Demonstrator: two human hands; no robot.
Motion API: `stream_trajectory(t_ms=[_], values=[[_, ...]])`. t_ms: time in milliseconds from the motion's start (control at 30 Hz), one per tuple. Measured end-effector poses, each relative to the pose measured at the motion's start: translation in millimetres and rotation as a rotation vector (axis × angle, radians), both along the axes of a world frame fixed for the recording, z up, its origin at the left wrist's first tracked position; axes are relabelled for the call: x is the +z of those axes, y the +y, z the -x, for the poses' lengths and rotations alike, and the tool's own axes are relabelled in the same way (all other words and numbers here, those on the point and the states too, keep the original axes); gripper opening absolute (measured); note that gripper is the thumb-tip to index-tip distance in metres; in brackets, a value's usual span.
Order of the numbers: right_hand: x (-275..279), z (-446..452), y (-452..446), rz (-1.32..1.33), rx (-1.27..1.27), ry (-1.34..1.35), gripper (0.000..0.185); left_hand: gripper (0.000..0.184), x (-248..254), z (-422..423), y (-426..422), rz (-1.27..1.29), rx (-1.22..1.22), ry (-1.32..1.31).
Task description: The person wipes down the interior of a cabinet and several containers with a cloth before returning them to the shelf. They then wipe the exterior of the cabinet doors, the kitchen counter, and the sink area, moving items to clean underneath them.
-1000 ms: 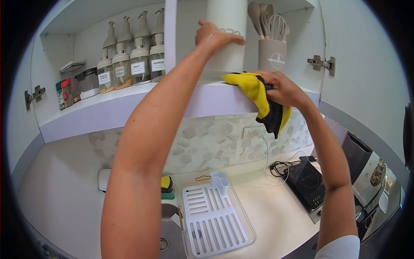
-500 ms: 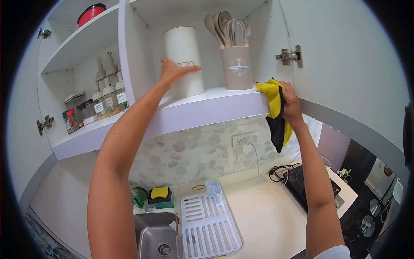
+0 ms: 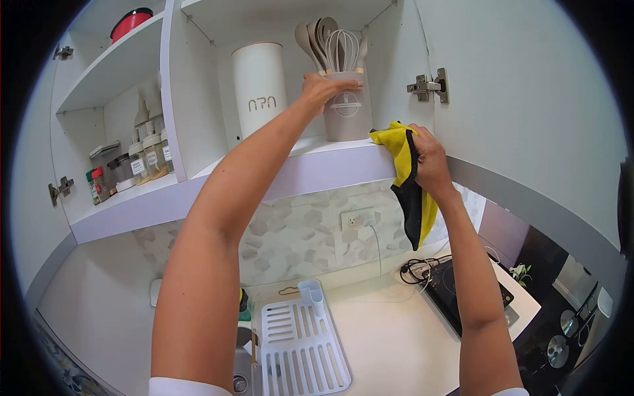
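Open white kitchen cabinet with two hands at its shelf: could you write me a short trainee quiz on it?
1. True or false: the left hand touches the beige cylindrical utensil holder.
2. Which hand holds the yellow-and-black fabric cloth? (a) left (b) right (c) both
3. Fill in: as pictured, the tall white cylindrical canister stands to the ____ of the utensil holder.

Key: 1. True. 2. (b), the right hand. 3. Left.

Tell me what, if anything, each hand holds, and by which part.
The right hand grips the cloth by its upper part. The left hand lies against the utensil holder near its rim; whether it grips cannot be told.
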State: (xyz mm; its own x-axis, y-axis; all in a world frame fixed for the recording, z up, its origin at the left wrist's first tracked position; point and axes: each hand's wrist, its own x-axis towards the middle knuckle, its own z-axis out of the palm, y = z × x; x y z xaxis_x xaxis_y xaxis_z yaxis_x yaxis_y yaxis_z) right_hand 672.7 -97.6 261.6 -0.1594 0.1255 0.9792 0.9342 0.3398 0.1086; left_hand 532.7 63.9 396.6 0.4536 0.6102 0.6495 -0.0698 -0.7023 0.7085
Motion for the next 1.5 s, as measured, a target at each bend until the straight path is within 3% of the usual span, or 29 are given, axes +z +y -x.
stream_trajectory(t_ms=[33,100,167,200,267,300,367,500,700,800,867,1033,1100,1133,1200,1267,1367,1433,1500], values=[[3.0,-1.6,-0.9,0.055,0.009,0.013,0.022,0.088,0.7,-0.8,2.5,0.005,0.000,-0.002],[16.2,-3.5,-3.4,0.117,0.021,0.029,0.024,0.070,3.1,-0.1,5.0,0.023,-0.007,-0.026],[48.7,-5.0,-3.9,0.721,-0.194,0.266,0.030,0.061,6.4,-3.5,13.4,0.032,0.015,-0.094],[63.7,-1.7,1.0,0.727,-0.196,0.266,0.030,0.052,7.6,-4.7,16.8,0.032,0.034,-0.160],[94.9,8.1,17.5,1.065,-0.568,0.359,0.035,0.055,10.9,3.9,9.5,0.070,-0.013,-0.196],[104.8,6.2,35.6,1.069,-0.573,0.356,0.035,0.058,14.9,11.3,4.7,0.103,-0.058,-0.232],[110.8,-5.4,85.0,1.234,-0.781,0.069,0.035,0.058,23.1,26.1,-3.1,0.117,-0.109,-0.227],[112.8,-9.6,155.8,1.023,-0.774,-0.200,0.039,0.061,31.4,44.4,-14.3,0.081,-0.120,-0.195],[115.5,-20.4,181.0,0.999,-0.700,-0.095,0.040,0.066,23.1,79.9,-27.4,0.016,-0.201,-0.200],[118.9,-35.2,164.4,1.049,-0.734,-0.045,0.040,0.058,15.4,101.9,-36.0,-0.014,-0.215,-0.145],[121.4,-42.3,156.3,1.286,-0.881,0.005,0.039,0.062,9.3,112.2,-38.8,-0.070,-0.223,-0.081],[117.7,-19.4,131.3,1.195,-0.990,0.013,0.039,0.060,-5.6,144.1,-58.5,-0.180,-0.215,-0.061],[119.3,-18.4,129.2,0.739,-0.906,0.258,0.040,0.052,-6.3,150.9,-61.4,-0.218,-0.191,-0.073],[118.1,-16.6,122.7,0.741,-0.909,0.265,0.040,0.052,-7.0,155.4,-62.9,-0.217,-0.197,-0.068],[123.5,-8.2,114.9,0.496,-0.720,0.264,0.041,0.049,-5.9,169.3,-64.6,-0.236,-0.186,-0.067],[123.6,3.3,114.7,1.118,-0.339,0.022,0.049,0.047,-4.0,178.2,-59.1,-0.271,-0.173,-0.022],[106.9,32.6,139.6,1.138,-0.355,-0.151,0.056,0.051,-5.3,193.7,-69.6,-0.265,-0.145,-0.043],[105.7,42.3,142.3,1.287,-0.303,0.114,0.057,0.052,-7.2,197.9,-72.0,-0.249,-0.192,-0.020],[103.4,19.8,171.0,1.233,-0.172,0.151,0.054,0.052,-13.5,201.5,-78.4,-0.245,-0.211,-0.052]])
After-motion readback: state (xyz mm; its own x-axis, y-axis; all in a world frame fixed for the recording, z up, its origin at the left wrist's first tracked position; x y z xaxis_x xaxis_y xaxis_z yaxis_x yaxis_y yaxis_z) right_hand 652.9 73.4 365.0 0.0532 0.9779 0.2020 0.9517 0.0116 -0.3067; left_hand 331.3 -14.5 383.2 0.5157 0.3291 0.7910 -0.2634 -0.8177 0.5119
